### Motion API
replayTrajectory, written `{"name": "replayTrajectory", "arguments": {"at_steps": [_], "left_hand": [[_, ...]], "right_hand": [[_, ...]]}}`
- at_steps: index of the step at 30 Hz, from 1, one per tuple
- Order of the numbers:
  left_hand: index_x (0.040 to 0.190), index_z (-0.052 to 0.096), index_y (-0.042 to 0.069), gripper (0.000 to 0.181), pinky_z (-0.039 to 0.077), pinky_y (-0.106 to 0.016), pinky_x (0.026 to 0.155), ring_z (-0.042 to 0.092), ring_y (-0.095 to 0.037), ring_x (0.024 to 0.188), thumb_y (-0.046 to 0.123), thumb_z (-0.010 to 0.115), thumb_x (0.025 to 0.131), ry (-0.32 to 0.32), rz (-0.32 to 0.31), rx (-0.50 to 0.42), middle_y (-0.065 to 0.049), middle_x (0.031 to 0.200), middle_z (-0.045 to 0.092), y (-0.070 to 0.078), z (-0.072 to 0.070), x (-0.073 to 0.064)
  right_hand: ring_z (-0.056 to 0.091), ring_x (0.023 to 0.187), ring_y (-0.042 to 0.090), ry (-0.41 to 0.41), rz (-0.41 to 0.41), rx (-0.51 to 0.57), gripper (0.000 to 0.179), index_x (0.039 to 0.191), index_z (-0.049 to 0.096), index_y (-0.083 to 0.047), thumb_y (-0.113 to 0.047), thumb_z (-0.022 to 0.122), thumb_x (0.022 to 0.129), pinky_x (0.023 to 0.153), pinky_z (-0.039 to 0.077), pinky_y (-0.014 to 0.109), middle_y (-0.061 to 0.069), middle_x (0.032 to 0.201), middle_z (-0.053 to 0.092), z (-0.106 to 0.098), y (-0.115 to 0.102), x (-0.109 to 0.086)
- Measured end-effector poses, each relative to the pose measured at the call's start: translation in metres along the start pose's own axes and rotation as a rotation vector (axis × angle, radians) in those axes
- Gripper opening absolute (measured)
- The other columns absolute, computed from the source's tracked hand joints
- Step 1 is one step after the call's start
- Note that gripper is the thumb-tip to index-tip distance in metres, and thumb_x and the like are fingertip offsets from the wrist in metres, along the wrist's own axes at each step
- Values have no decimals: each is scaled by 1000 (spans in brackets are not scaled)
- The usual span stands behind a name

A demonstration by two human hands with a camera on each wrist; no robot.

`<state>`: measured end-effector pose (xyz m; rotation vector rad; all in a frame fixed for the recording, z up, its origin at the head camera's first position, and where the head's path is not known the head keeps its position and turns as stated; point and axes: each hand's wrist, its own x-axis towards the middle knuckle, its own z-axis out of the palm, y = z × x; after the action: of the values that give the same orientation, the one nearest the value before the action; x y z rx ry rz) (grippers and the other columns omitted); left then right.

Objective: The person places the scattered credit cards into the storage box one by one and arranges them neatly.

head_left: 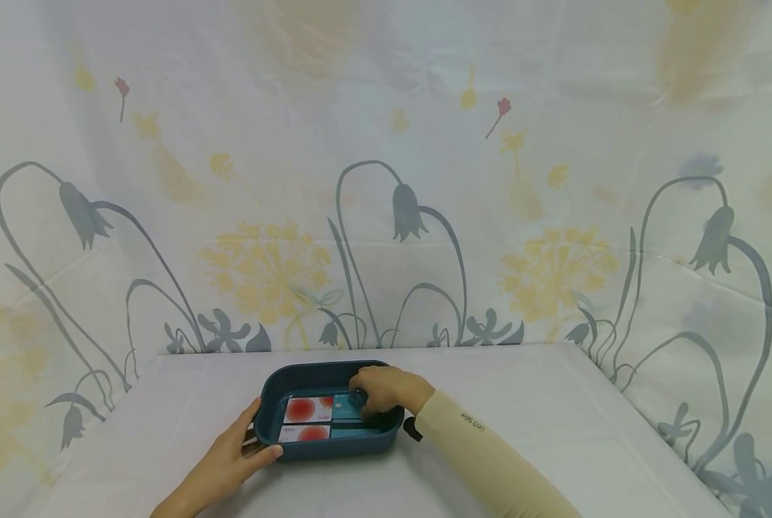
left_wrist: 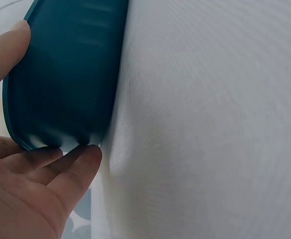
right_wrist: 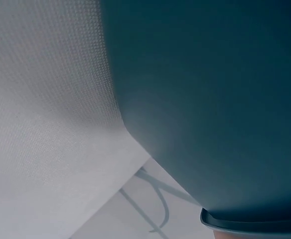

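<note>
A dark teal rectangular bin (head_left: 327, 451) stands on the white-covered table. My left hand (head_left: 226, 453) grips its left end, thumb on the front rim and fingers against the end wall; in the left wrist view those fingertips press the bin's wall (left_wrist: 66, 79). Two white cards with red circles, an upper one (head_left: 300, 410) and a lower one (head_left: 304, 433), lie in the bin's left half. To their right are an upper blue card (head_left: 347, 407) and a lower blue strip (head_left: 353, 433). My right hand (head_left: 386, 388) reaches over the right rim, fingers bent down at the upper blue card; its fingertips are hidden.
White cloth covers the table (head_left: 528, 424) around the bin. Behind it hangs a pale curtain (head_left: 386, 288) printed with grey and yellow flowers. A small black device (head_left: 412, 429) sits under my right wrist. The bin's outer wall (right_wrist: 210, 114) fills much of the right wrist view.
</note>
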<state>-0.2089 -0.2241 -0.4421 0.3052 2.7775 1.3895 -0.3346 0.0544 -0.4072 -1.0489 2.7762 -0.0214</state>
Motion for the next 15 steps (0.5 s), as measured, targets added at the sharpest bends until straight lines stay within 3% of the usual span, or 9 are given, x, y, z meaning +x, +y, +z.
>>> {"name": "replayTrajectory", "arguments": {"at_steps": [15], "left_hand": [[150, 16, -2, 94, 50, -35, 93, 52, -36, 121, 40, 70, 85, 2, -17, 10, -28, 147, 32, 2, 0, 0]], "right_hand": [[54, 100, 7, 57, -51, 11, 46, 124, 63, -17, -35, 74, 83, 93, 48, 29, -5, 112, 59, -15, 1, -20]]}}
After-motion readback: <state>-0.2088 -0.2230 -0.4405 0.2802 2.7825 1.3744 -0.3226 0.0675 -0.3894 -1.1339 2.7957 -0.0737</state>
